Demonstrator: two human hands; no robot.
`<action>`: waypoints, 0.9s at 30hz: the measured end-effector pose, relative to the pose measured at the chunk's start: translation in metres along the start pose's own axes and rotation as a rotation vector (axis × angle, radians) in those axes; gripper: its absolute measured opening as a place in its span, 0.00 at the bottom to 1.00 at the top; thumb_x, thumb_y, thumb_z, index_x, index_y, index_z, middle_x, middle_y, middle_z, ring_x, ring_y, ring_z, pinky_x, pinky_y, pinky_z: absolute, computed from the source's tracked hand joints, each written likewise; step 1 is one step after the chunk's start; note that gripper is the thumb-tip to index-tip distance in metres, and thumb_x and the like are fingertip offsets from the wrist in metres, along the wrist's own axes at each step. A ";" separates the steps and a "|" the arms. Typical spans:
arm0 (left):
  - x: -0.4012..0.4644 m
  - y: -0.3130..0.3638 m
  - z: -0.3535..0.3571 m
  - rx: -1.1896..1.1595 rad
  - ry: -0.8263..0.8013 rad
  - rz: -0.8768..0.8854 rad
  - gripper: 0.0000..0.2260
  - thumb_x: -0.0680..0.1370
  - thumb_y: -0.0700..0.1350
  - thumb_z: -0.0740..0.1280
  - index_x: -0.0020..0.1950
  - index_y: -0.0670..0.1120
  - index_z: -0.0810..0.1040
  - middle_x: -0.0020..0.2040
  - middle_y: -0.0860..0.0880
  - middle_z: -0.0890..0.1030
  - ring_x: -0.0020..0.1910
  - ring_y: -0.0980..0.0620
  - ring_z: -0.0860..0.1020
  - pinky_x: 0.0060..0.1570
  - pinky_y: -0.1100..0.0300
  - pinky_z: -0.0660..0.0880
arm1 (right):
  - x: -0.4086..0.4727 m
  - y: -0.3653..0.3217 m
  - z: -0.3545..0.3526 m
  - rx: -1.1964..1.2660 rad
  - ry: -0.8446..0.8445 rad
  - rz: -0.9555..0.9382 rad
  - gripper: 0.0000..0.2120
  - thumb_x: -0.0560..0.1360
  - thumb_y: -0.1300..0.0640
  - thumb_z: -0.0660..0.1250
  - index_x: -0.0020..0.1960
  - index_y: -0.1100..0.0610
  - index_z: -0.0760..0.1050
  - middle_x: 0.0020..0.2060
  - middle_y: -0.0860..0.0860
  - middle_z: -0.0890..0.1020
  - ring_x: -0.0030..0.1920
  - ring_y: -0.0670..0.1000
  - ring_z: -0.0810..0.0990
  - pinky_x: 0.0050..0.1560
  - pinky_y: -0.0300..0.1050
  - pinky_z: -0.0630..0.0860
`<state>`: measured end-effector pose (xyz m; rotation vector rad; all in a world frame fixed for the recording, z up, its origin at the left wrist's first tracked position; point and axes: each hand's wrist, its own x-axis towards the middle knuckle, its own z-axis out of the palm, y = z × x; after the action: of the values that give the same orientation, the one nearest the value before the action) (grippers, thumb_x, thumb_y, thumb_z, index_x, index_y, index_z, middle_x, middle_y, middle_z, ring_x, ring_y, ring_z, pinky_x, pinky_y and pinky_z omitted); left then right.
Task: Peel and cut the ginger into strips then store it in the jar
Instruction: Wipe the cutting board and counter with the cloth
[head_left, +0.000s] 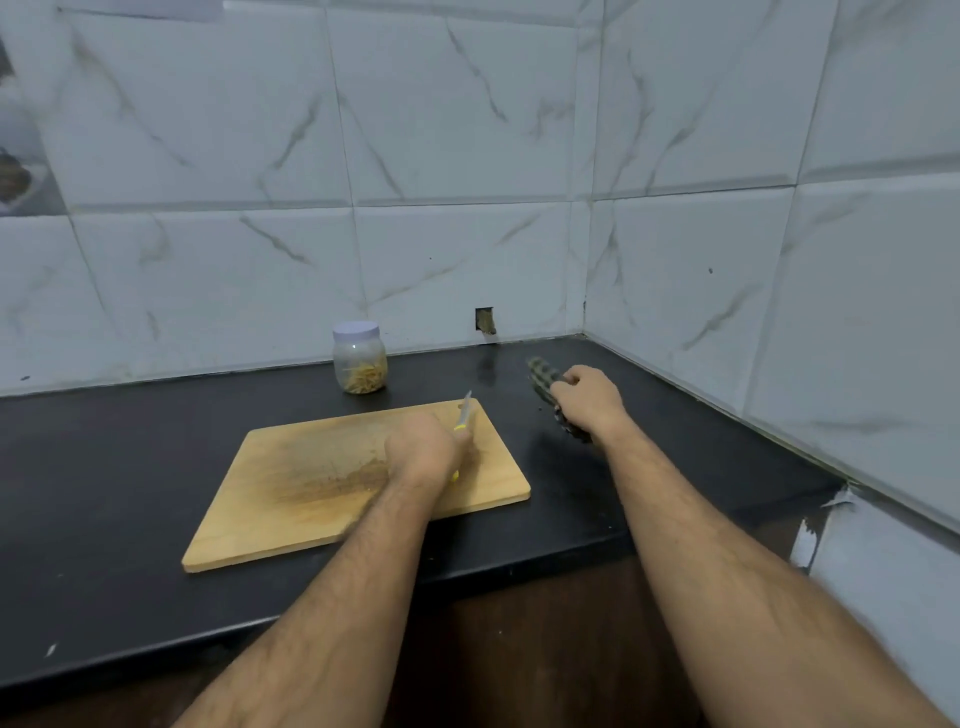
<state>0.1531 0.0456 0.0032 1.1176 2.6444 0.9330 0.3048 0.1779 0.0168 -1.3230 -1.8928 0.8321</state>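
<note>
A clear jar (360, 364) with a pale lid on it stands at the back of the black counter (130, 467), with ginger strips inside. A wooden cutting board (311, 467) lies in front of it, stained brown in its middle. My left hand (423, 449) grips a knife (464, 414) with a yellow handle over the board's right part, blade pointing away. My right hand (592, 397) grips a dark checked cloth (545, 382) on the counter to the right of the board. No loose ginger shows on the board.
White marble-pattern tiled walls (467, 156) close the counter at the back and right, meeting in a corner. A small hole (484, 320) sits in the back wall near the counter. The counter's front edge runs across below the board.
</note>
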 end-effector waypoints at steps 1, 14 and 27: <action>0.000 -0.005 -0.005 -0.115 -0.010 -0.021 0.19 0.78 0.56 0.65 0.32 0.45 0.71 0.33 0.48 0.74 0.38 0.46 0.73 0.33 0.58 0.66 | -0.010 -0.009 0.000 0.193 -0.011 0.008 0.10 0.77 0.59 0.58 0.55 0.57 0.76 0.39 0.52 0.81 0.34 0.50 0.78 0.31 0.40 0.70; -0.018 -0.100 -0.077 -0.632 0.075 -0.042 0.11 0.72 0.51 0.66 0.35 0.46 0.69 0.34 0.45 0.67 0.37 0.47 0.63 0.38 0.53 0.61 | -0.088 -0.054 0.042 0.997 -0.228 0.114 0.16 0.80 0.54 0.67 0.64 0.60 0.74 0.54 0.60 0.83 0.44 0.56 0.83 0.40 0.49 0.79; 0.055 -0.100 -0.113 -0.400 0.355 0.031 0.08 0.76 0.50 0.72 0.49 0.46 0.85 0.44 0.48 0.84 0.48 0.49 0.81 0.45 0.58 0.75 | -0.080 -0.074 0.069 -0.177 -0.040 -0.372 0.13 0.75 0.59 0.61 0.58 0.51 0.75 0.46 0.50 0.81 0.45 0.53 0.79 0.44 0.49 0.76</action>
<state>0.0148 -0.0259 0.0424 0.9697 2.5149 1.7124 0.2303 0.0720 0.0240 -1.0096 -2.1950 0.5145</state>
